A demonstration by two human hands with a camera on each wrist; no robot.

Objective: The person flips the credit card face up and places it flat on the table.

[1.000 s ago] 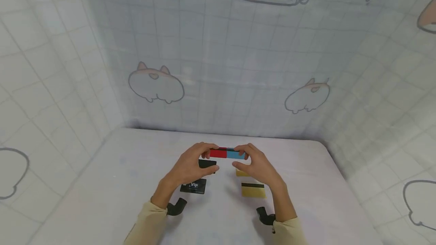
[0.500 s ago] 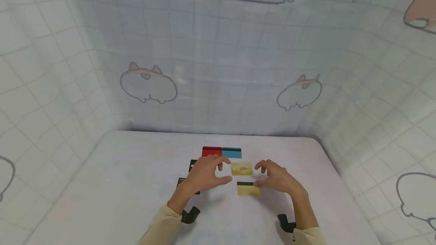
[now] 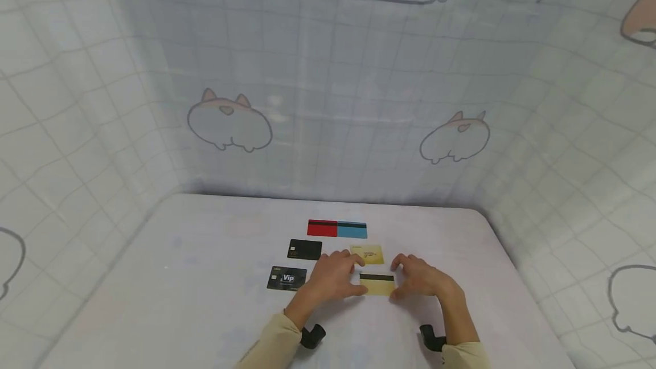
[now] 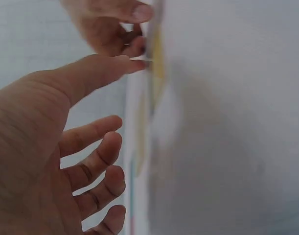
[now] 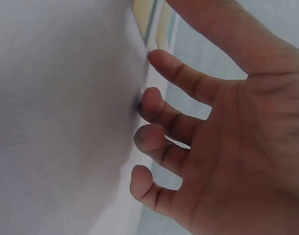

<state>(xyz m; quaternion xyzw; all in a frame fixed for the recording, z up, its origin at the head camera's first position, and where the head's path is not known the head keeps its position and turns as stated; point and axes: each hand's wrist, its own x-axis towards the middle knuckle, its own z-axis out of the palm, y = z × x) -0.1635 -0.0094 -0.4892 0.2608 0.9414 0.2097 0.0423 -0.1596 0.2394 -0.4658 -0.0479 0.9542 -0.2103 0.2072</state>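
Observation:
A gold card with a dark stripe (image 3: 376, 286) lies flat on the white table, between my two hands. At its left edge is my left hand (image 3: 333, 277), with thumb and fingers spread apart; its index fingertip overlaps a second gold card (image 3: 370, 253) just behind. My right hand (image 3: 421, 279) is at the striped card's right side, thumb by the near corner and fingers loosely bent. In the right wrist view the fingertips (image 5: 151, 100) hang close over the table with nothing between them. The left wrist view has the thumb reaching toward the gold card (image 4: 159, 63).
Farther back, a red card (image 3: 322, 228) and a blue card (image 3: 352, 230) lie edge to edge. Two black cards, one plain (image 3: 304, 249) and one marked Vip (image 3: 287, 278), lie left of my left hand. Dark curved pieces (image 3: 313, 336) show by both wrists. A patterned curtain (image 3: 328, 130) surrounds the table.
Both hands have left the red and blue cards and come back toward me to either side of the striped gold card. The left hand moved right, uncovering the black cards.

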